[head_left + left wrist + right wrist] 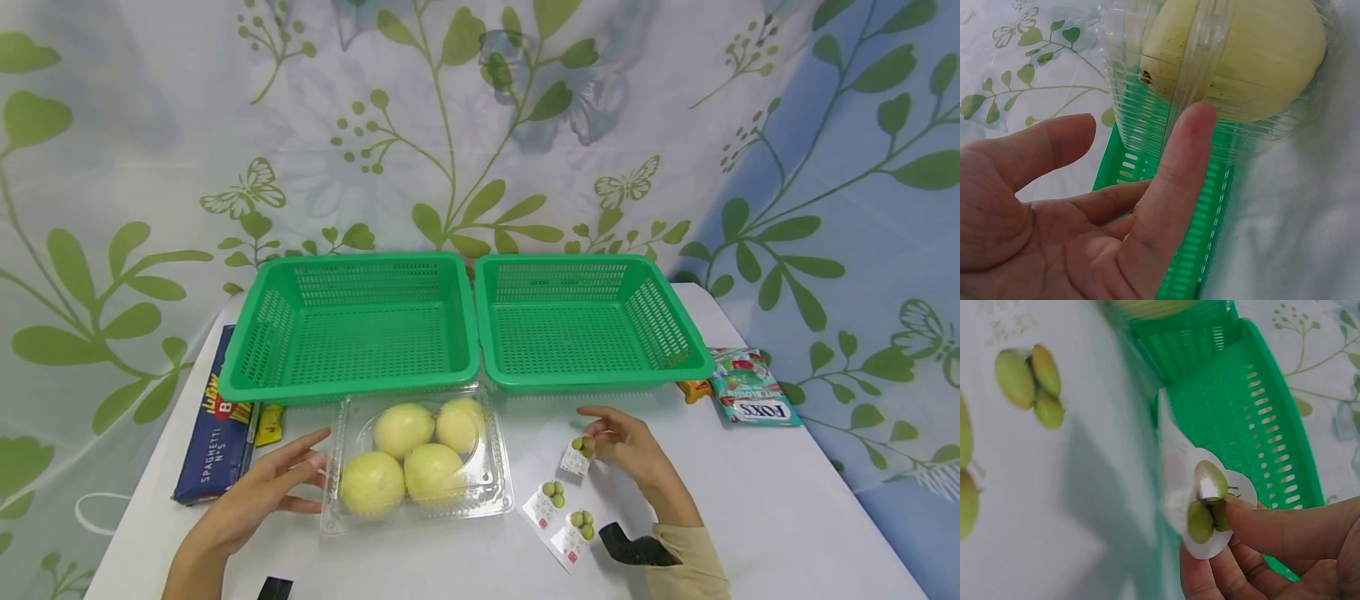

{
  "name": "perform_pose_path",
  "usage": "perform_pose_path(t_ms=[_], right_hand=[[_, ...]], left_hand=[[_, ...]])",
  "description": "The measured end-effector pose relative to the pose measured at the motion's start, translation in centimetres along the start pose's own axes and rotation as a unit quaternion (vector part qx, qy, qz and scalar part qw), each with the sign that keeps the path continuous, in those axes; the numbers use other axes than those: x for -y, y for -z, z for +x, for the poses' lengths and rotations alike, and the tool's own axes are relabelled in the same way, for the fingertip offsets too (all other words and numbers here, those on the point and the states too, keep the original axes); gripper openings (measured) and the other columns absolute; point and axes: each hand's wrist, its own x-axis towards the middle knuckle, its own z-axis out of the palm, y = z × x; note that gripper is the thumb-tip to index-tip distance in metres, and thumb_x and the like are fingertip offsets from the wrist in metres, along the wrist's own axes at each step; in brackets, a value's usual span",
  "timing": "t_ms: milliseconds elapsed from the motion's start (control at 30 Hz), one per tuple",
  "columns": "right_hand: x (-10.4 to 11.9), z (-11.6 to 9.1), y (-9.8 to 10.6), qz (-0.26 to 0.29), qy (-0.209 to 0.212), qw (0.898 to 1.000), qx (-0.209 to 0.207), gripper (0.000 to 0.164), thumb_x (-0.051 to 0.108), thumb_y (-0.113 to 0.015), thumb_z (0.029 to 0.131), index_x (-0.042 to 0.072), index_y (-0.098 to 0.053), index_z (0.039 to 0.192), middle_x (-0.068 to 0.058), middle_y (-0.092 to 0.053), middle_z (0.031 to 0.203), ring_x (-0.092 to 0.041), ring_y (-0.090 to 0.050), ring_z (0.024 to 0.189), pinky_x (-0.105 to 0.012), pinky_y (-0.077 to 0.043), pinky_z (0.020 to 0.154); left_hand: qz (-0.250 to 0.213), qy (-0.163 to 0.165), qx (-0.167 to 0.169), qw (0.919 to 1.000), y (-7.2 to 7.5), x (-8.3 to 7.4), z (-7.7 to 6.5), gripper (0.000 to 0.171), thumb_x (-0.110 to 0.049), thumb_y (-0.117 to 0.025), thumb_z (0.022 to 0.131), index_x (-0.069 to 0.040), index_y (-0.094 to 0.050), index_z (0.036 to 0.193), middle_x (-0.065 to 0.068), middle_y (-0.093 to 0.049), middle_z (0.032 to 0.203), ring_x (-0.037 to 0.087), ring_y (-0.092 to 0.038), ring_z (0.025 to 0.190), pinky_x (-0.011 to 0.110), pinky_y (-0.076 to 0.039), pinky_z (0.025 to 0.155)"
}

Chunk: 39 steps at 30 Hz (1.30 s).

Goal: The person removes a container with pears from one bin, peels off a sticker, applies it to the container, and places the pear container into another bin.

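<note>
My right hand (pixel 626 454) pinches a white sticker (pixel 1210 547) printed with green fruits between thumb and fingers. In the head view this sticker is just above a sheet of stickers (pixel 555 537), which bears more labels of the same print. To the left lies a clear plastic clamshell box (pixel 495 492) with several pale yellow round fruits (pixel 403 431) inside. My left hand (pixel 262 492) is at the left side of the box, fingers spread and holding nothing. In the left wrist view, its index fingertip overlaps the box edge; whether they touch I cannot tell.
Behind the box stand two green baskets (pixel 348 392) (pixel 600 383) side by side. At left lie a blue spaghetti box (pixel 213 450) and a small yellow packet (pixel 268 425). A Fox's packet (pixel 753 392) and an orange packet (pixel 695 391) lie at right.
</note>
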Motion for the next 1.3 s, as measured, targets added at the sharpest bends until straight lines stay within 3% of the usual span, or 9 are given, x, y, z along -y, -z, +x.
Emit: perform_pose_path(t_ms=[167, 300, 400, 500, 600, 767, 833, 1033, 1300], right_hand=[[1.4, -0.4, -0.1, 0.015, 0.032, 0.999, 0.003, 0.051, 0.009, -0.070, 0.092, 0.004, -0.055, 0.141, -0.013, -0.062, 0.108, -0.015, -0.063, 0.094, -0.027, -0.051, 0.084], [3.1, -0.7, -0.8, 0.033, 0.054, 0.998, 0.008, 0.051, 0.010, -0.071, 0.092, 0.004, -0.056, 0.141, -0.014, -0.061, 0.110, -0.012, -0.064, 0.093, -0.027, -0.055, 0.083], [4.5, -0.7, -1.5, 0.034, 0.066, 0.997, 0.015, 0.049, 0.009, -0.070, 0.092, 0.005, -0.057, 0.139, -0.013, -0.060, 0.110, -0.011, -0.065, 0.092, -0.028, -0.055, 0.082], [6.2, -0.3, -2.5, 0.034, 0.081, 0.996, 0.030, 0.048, 0.008, -0.070, 0.092, 0.006, -0.058, 0.138, -0.014, -0.061, 0.111, -0.010, -0.067, 0.093, -0.028, -0.055, 0.082], [7.8, 0.1, -3.7, 0.033, 0.095, 0.994, 0.049, 0.046, 0.009, -0.071, 0.093, 0.008, -0.060, 0.137, -0.016, -0.062, 0.113, -0.011, -0.068, 0.094, -0.029, -0.056, 0.083], [10.1, 0.8, -5.8, 0.029, 0.124, 0.988, 0.088, 0.044, 0.005, -0.070, 0.092, 0.005, -0.061, 0.135, -0.018, -0.067, 0.110, -0.017, -0.069, 0.097, -0.030, -0.058, 0.084], [10.9, 1.0, -6.8, 0.024, 0.142, 0.984, 0.105, 0.042, 0.003, -0.069, 0.091, 0.003, -0.062, 0.133, -0.019, -0.069, 0.107, -0.018, -0.068, 0.097, -0.029, -0.058, 0.084], [12.4, 2.1, -9.9, 0.009, 0.167, 0.974, 0.153, 0.037, 0.004, -0.068, 0.092, 0.006, -0.066, 0.129, -0.019, -0.070, 0.104, -0.017, -0.067, 0.093, -0.030, -0.057, 0.084], [13.8, 3.6, -12.6, -0.034, 0.189, 0.967, 0.168, 0.031, 0.004, -0.067, 0.093, 0.003, -0.069, 0.123, -0.013, -0.072, 0.101, -0.011, -0.066, 0.088, -0.026, -0.056, 0.083]], left_hand=[[-0.014, -0.014, -0.006, 0.9998, 0.3, 0.2, -0.3, 0.067, -0.028, -0.044, 0.109, 0.002, -0.012, 0.160, 0.010, -0.061, 0.127, 0.007, -0.065, 0.105, 0.037, -0.063, 0.084], [-0.016, -0.018, -0.024, 0.9994, 0.3, -0.1, -0.7, 0.066, -0.029, -0.043, 0.109, 0.000, -0.013, 0.161, 0.024, -0.053, 0.144, 0.002, -0.066, 0.107, 0.036, -0.063, 0.085], [-0.001, -0.015, -0.059, 0.9981, -0.2, -0.5, -1.0, 0.064, -0.029, -0.046, 0.108, -0.003, -0.019, 0.160, 0.029, -0.045, 0.150, -0.002, -0.064, 0.109, 0.033, -0.062, 0.087], [0.033, -0.019, -0.108, 0.9934, -1.1, -0.9, -1.3, 0.060, -0.027, -0.049, 0.107, -0.005, -0.027, 0.158, 0.027, -0.048, 0.148, -0.006, -0.062, 0.106, 0.031, -0.061, 0.090], [0.113, -0.040, -0.164, 0.9790, -2.0, -1.5, -1.6, 0.055, -0.026, -0.052, 0.106, -0.007, -0.037, 0.155, 0.021, -0.056, 0.143, -0.006, -0.060, 0.109, 0.032, -0.060, 0.092], [0.215, -0.116, -0.226, 0.9430, -3.5, -2.9, -1.8, 0.049, -0.024, -0.056, 0.104, -0.011, -0.046, 0.150, 0.016, -0.061, 0.139, 0.027, -0.059, 0.127, 0.047, -0.055, 0.100], [0.232, -0.146, -0.222, 0.9358, -4.1, -3.4, -1.9, 0.049, -0.023, -0.056, 0.104, -0.012, -0.045, 0.151, 0.014, -0.061, 0.139, 0.033, -0.057, 0.130, 0.050, -0.053, 0.103], [0.271, -0.214, -0.185, 0.9198, -6.1, -4.3, -1.9, 0.046, -0.022, -0.058, 0.103, -0.019, -0.050, 0.148, 0.002, -0.060, 0.142, 0.016, -0.054, 0.132, 0.041, -0.053, 0.103], [0.270, -0.231, -0.160, 0.9210, -7.7, -4.4, -1.4, 0.034, -0.024, -0.056, 0.104, -0.027, -0.062, 0.137, -0.007, -0.064, 0.138, 0.024, -0.058, 0.133, 0.051, -0.051, 0.105]])
